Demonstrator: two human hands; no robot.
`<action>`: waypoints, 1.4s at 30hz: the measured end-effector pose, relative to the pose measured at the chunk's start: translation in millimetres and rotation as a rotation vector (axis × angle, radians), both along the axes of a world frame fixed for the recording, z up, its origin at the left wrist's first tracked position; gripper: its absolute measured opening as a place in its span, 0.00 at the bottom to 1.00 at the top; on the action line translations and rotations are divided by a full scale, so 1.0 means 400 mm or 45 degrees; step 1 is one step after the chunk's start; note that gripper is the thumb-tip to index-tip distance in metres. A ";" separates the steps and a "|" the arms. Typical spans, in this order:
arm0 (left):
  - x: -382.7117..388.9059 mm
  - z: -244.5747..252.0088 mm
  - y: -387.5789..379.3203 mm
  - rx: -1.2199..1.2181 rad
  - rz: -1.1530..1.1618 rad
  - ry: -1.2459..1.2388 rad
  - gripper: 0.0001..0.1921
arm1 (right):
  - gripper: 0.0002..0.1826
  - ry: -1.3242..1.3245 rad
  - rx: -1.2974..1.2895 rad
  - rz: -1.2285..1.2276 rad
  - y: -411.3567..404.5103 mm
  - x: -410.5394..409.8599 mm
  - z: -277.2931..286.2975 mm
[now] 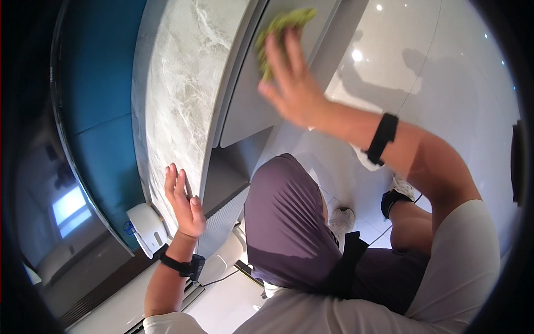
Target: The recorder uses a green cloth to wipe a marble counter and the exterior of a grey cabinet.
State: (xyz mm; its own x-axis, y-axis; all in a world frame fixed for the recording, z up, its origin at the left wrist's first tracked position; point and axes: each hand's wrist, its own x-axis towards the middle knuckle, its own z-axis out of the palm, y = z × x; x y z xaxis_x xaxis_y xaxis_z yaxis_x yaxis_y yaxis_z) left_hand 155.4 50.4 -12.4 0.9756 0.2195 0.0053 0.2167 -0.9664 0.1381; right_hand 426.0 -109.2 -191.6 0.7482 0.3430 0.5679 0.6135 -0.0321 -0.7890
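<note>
My right hand presses a yellow-green cloth against a grey cabinet front. Its fingers lie over the cloth, and both are slightly blurred. Lower in the view, my left hand is at the front edge of a marble-patterned top, fingers extended and holding nothing. Whether its palm bears on that edge is hard to tell. Below the top, between my two hands, is an open recess in the cabinet.
A white device stands at the near end of the top. Behind the top are a blue panel and a dark glossy screen. My bent knee is close to the cabinet. Pale glossy floor lies to the right; thin cables run near my legs.
</note>
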 end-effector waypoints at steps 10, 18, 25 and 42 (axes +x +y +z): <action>-0.003 -0.010 -0.003 -0.022 -0.010 -0.010 0.29 | 0.30 -0.466 -0.694 0.822 -0.111 -0.075 -0.168; 0.009 -0.001 -0.010 -0.001 0.002 -0.003 0.29 | 0.36 0.268 0.020 -0.006 0.007 0.048 -0.115; 0.017 -0.009 -0.014 0.006 -0.024 -0.018 0.28 | 0.33 2.282 0.406 0.204 0.017 -0.050 -0.167; 0.009 0.000 -0.021 0.056 0.003 -0.012 0.28 | 0.17 2.426 0.360 0.256 0.006 -0.006 0.096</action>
